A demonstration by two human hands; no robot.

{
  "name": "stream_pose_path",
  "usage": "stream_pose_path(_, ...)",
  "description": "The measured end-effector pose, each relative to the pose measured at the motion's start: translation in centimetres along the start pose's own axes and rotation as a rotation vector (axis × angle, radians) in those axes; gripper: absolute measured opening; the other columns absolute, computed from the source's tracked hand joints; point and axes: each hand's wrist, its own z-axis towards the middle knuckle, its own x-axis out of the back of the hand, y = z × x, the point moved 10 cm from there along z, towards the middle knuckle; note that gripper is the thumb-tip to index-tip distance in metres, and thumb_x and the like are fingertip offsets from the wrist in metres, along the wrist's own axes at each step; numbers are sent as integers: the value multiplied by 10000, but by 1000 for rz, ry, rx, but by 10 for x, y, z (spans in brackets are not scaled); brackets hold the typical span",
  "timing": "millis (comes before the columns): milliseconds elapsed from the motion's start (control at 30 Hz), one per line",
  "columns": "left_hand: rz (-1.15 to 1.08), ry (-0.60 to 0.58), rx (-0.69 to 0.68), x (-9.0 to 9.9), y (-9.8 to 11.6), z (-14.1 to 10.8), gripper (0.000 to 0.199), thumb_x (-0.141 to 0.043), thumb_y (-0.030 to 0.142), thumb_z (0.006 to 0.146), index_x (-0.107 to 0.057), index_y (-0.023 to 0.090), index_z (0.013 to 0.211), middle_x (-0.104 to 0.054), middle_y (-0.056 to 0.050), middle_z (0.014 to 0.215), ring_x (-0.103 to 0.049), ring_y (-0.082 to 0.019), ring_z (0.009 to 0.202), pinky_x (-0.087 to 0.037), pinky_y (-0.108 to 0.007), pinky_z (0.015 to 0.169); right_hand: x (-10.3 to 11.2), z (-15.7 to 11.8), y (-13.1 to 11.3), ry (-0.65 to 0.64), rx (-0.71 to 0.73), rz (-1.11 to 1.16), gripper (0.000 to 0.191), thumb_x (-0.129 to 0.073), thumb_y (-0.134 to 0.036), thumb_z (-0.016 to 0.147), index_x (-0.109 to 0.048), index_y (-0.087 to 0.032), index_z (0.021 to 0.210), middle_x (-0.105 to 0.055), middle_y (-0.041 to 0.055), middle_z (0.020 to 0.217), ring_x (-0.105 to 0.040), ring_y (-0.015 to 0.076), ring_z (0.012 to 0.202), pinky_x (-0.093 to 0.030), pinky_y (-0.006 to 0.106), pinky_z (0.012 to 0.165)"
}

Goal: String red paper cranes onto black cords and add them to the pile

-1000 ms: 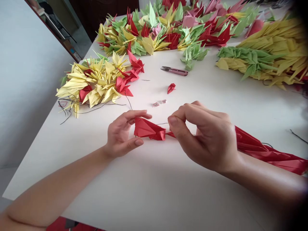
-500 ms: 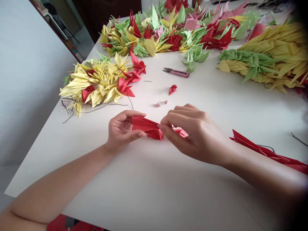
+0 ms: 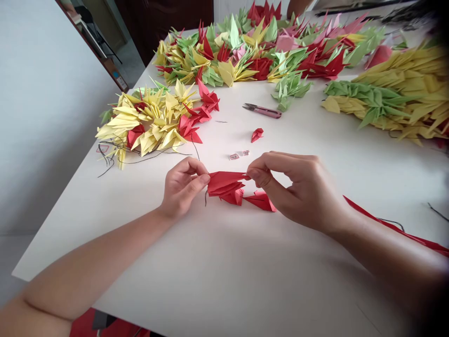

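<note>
A red origami paper crane point(image 3: 226, 181) is stretched level between my two hands, just above the white table. My left hand point(image 3: 182, 187) pinches its left end between thumb and fingers. At the other end, my right hand point(image 3: 287, 187) has thumb and forefinger closed on the pointed tip. A short piece of dark thread point(image 3: 206, 199) hangs down by my left fingertips. Under and to the right of the held crane lie more red folded paper pieces point(image 3: 262, 201), partly hidden by my right hand.
Beyond my hands lie a small red folded piece point(image 3: 257, 135), two printed paper scraps point(image 3: 234, 157) and pink-handled thread snips point(image 3: 263, 110). Yellow and red cranes point(image 3: 154, 117) with loose black thread sit at left. Colourful cranes point(image 3: 228, 70) line the back; a yellow-green heap point(image 3: 396, 89) stands right.
My left hand has shifted from around the crane's side to its left end. My right hand has drawn slightly right, and the crane now spans the gap. The view has shifted a little.
</note>
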Motion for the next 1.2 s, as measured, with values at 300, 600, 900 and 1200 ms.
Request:
stream_pose_path(300, -101, -59, 182, -12, -11, -2, 175, -778, 317, 727, -754, 157, 791, -723, -52, 717, -666, -161, 634, -540, -266, 558, 0, 2, -1, -49, 39, -66, 183, -504, -119, 885, -550, -213, 735, -582, -25, 626, -511, 106, 553, -397, 233, 528)
stream_pose_path(600, -142, -21, 206, -12, -11, -6, 141, -788, 283, 723, -789, 192, 830, -759, -58, 776, -700, -181, 696, -576, -276, 603, 9, 4, -2, -79, -26, -97, 223, -441, -135, 893, -575, -211, 732, -621, -3, 680, -546, 134, 625, -423, 259, 625)
stream_pose_path(900, -190, 41, 275, -11, -12, -12, 203, -795, 217, 688, -773, 210, 890, -637, 31, 540, -548, -69, 476, -470, -179, 457, -13, -1, 48, -179, -277, 76, 203, -502, -261, 886, -599, -213, 714, -587, -3, 632, -531, 147, 611, -403, 285, 596)
stream_pose_path(1200, -446, 87, 509, -20, -31, -15, 105, -735, 175, 650, -783, 217, 733, -623, 32, 495, -503, -42, 419, -354, -141, 356, -13, -5, 25, -158, -9, 10, 139, -536, -236, 908, -660, -268, 854, -672, 16, 800, -617, 166, 703, -475, 318, 643)
